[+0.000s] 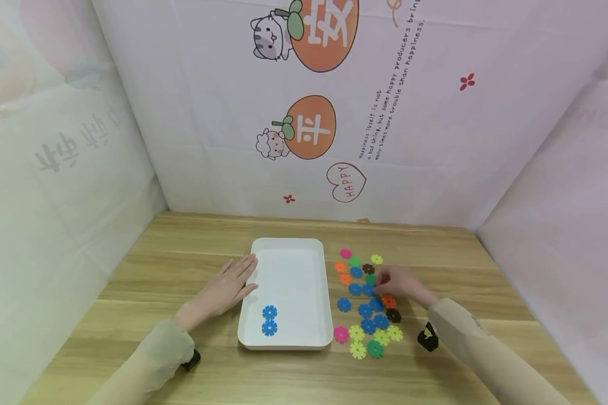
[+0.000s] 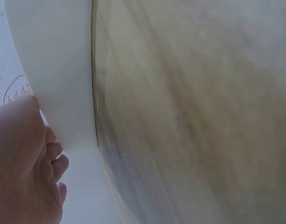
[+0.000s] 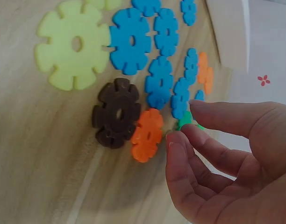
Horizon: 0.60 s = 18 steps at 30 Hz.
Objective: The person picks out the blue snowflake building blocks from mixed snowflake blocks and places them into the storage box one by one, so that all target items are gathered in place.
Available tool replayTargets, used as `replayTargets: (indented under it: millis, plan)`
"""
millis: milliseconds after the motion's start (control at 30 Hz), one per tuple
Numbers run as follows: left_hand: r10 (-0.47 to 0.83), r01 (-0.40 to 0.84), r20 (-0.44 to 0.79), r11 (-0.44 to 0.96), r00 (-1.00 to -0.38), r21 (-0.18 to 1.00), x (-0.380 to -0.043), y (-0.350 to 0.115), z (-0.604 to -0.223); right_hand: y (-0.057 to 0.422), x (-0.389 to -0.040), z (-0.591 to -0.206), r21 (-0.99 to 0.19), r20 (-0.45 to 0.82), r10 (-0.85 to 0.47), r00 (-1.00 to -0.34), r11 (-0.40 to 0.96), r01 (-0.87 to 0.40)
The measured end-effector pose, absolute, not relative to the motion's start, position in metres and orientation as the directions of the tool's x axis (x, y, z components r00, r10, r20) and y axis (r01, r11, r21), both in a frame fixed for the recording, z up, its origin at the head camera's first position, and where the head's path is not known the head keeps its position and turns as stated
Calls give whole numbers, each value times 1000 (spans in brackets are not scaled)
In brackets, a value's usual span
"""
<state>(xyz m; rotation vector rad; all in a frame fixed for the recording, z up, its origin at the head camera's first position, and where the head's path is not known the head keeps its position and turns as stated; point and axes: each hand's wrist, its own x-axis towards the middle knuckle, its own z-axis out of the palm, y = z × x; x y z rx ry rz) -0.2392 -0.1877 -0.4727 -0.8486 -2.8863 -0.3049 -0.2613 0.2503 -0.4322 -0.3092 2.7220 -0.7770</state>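
Observation:
A white tray (image 1: 289,281) lies on the table with two blue notched plastic discs (image 1: 269,328) near its front left corner, edge to edge. My left hand (image 1: 223,289) rests at the tray's left rim, fingers extended; in the left wrist view its fingers touch the tray wall (image 2: 59,70). My right hand (image 1: 399,282) reaches over the loose discs right of the tray. Its thumb and fingertips are apart beside a blue disc (image 3: 180,99) and a green disc (image 3: 184,120), and no disc shows between them. An orange disc (image 3: 154,125) and a brown disc (image 3: 129,102) lie close by.
Around the right hand are several more flower-shaped discs: pink (image 1: 341,334), yellow (image 1: 357,350), green (image 1: 375,349) and blue (image 1: 344,305). A printed cloth wall (image 1: 223,169) stands behind the wooden table (image 1: 182,253), with cloth at both sides.

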Motion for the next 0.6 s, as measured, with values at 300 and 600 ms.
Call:
replayTargets:
  millis: [300, 600]
  plan:
    - [524, 546, 162, 823, -836, 160, -239, -187, -472, 242, -260, -435, -532, -225, -244, -944, 842, -91]
    - [521, 541, 159, 829, -839, 139, -241, -188, -474, 238, -261, -443, -556, -168, -252, -953, 823, -119]
